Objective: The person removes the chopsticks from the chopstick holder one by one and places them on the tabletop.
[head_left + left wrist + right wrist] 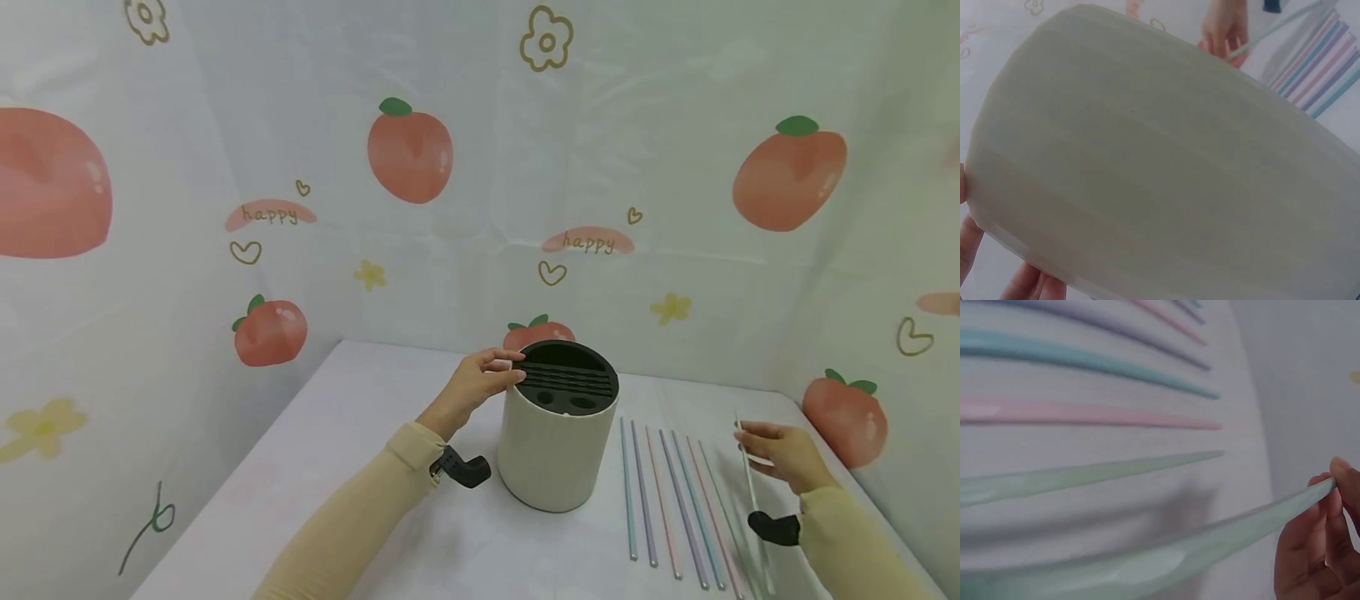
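A cream cylindrical utensil holder [553, 458] with a dark slotted top [567, 379] stands upright on the table. My left hand [476, 383] holds its rim at the left, thumb and fingers on the edge. The holder's wall [1160, 156] fills most of the left wrist view, with fingertips [1022, 281] at its lower edge. To the right, my right hand [783, 454] pinches a pale green chopstick [1210, 550] near its far end, slanting above the table. Several pastel chopsticks [690, 508] in blue, purple, pink and green lie side by side between the holder and this hand.
The white table [247, 533] meets a pale wall sheet [465, 275] printed with fruit and flowers at its back. Dark wrist camera mounts [465, 468] sit on both wrists.
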A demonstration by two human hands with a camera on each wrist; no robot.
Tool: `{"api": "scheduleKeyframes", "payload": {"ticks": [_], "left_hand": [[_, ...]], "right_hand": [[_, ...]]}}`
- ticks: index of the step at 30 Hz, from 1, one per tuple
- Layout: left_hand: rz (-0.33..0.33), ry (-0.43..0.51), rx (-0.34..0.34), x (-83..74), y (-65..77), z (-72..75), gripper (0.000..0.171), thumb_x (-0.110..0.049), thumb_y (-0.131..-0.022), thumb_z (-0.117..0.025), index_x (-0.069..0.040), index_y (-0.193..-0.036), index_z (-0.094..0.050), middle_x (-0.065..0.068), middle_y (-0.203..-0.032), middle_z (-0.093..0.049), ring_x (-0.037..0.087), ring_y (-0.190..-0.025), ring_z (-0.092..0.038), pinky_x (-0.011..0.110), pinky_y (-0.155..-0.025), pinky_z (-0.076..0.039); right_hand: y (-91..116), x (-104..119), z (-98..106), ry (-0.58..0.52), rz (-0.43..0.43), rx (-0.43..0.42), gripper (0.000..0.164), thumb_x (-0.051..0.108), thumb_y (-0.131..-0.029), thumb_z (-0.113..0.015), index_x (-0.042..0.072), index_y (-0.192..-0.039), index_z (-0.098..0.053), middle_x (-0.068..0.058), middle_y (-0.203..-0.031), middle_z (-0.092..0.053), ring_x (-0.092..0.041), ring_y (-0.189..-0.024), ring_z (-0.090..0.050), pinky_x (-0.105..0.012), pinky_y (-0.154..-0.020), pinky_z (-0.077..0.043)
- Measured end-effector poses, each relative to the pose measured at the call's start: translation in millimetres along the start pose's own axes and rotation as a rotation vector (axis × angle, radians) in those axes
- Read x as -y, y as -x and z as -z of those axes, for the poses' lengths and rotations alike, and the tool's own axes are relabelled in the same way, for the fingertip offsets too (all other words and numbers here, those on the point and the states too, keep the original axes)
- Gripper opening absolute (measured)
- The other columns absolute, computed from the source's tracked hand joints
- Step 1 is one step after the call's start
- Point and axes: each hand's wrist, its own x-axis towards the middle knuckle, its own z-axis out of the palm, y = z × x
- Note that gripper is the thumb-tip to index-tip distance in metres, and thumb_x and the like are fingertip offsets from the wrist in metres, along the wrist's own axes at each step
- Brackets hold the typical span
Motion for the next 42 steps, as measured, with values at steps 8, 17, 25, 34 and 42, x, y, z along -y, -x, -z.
{"api": "scheduleKeyframes", "payload": {"ticks": [8, 17, 25, 34, 42], "left_hand": [[0.003, -0.004, -0.002, -0.7, -0.5, -1.3, 0.032, -0.018, -0.088, -0.07, -0.013, -0.12, -0.067, 0.018, -0.13, -0.052, 0.028, -0.119, -0.055, 0.041, -0.098, -0.049], [0.02, -0.008, 0.008, -1.9, -1.0, -1.2, 0.033, -0.019, -0.089, -0.07, -0.014, -0.121, -0.066, 0.017, -0.13, -0.052, 0.027, -0.113, -0.059, 0.043, -0.099, -0.048], [0.014, -0.02, 0.02, -0.5, -0.6, -0.3, 0.034, -0.023, -0.089, -0.07, -0.015, -0.122, -0.066, 0.017, -0.131, -0.052, 0.03, -0.119, -0.054, 0.05, -0.102, -0.045], [0.031, -0.015, 0.011, -0.9, -0.5, -0.9, 0.034, -0.023, -0.088, -0.07, -0.016, -0.121, -0.066, 0.016, -0.13, -0.052, 0.028, -0.116, -0.056, 0.049, -0.101, -0.045], [0.031, -0.015, 0.012, 0.5, -0.6, -0.5, 0.035, -0.022, -0.089, -0.07, -0.015, -0.122, -0.065, 0.017, -0.131, -0.052, 0.028, -0.114, -0.058, 0.049, -0.102, -0.045]], "right_hand": [[-1, -20, -8, 0.058, -0.15, 0.029, 0.041, 0.012, -0.096, -0.059, -0.019, -0.121, -0.053, 0.011, -0.085, -0.068, -0.002, -0.074, -0.062, -0.026, -0.067, -0.056], [-5, -33, -19, 0.093, -0.195, 0.016, 0.035, 0.004, -0.093, -0.058, -0.019, -0.119, -0.053, 0.008, -0.077, -0.065, -0.007, -0.068, -0.057, -0.026, -0.062, -0.054], [-9, -38, -24, 0.101, -0.231, -0.01, 0.046, 0.009, -0.089, -0.067, -0.019, -0.123, -0.05, 0.005, -0.077, -0.065, -0.01, -0.069, -0.059, -0.027, -0.062, -0.056], [-9, -37, -27, 0.134, -0.247, -0.036, 0.059, 0.015, -0.084, -0.075, -0.019, -0.124, -0.047, 0.003, -0.078, -0.063, -0.012, -0.07, -0.059, -0.028, -0.062, -0.056], [-8, -34, -28, 0.143, -0.233, -0.038, 0.055, 0.013, -0.084, -0.074, -0.018, -0.122, -0.049, 0.002, -0.076, -0.063, -0.012, -0.069, -0.06, -0.026, -0.061, -0.055]]}}
